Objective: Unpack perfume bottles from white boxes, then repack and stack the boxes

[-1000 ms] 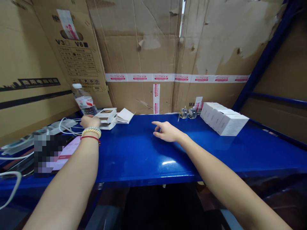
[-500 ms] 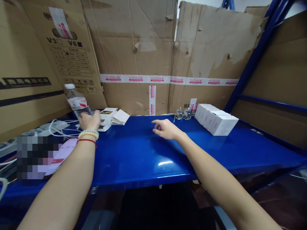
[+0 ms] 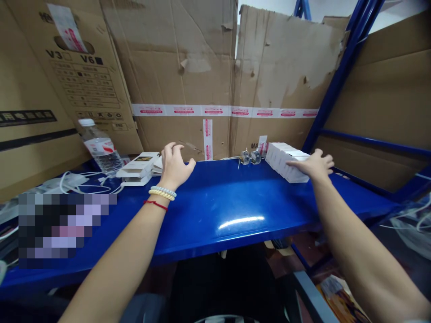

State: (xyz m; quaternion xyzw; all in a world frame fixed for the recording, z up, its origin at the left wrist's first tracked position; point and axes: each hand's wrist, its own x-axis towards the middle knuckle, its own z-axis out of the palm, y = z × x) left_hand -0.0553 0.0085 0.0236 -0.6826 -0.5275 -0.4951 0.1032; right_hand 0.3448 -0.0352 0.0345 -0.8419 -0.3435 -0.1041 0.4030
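My left hand (image 3: 174, 166) hovers with its fingers spread over the folded white cards (image 3: 156, 165), right of a stack of flat white boxes (image 3: 137, 167) on the blue shelf (image 3: 215, 211). It wears bead bracelets and a red string at the wrist and holds nothing. My right hand (image 3: 313, 164) lies flat, fingers stretched, on the nearest box of a row of small white boxes (image 3: 281, 157) at the back right.
A water bottle (image 3: 99, 146) stands at the back left beside white cables (image 3: 72, 181). Two small glass pieces (image 3: 249, 156) lie by the cardboard wall (image 3: 188, 76). A blue rack post (image 3: 340, 72) rises on the right. A blurred patch covers the left front.
My left hand left the boxes by the bottle and moved right above the folded cards. My right hand swung from the shelf's middle to the row of white boxes. The view shifted right.
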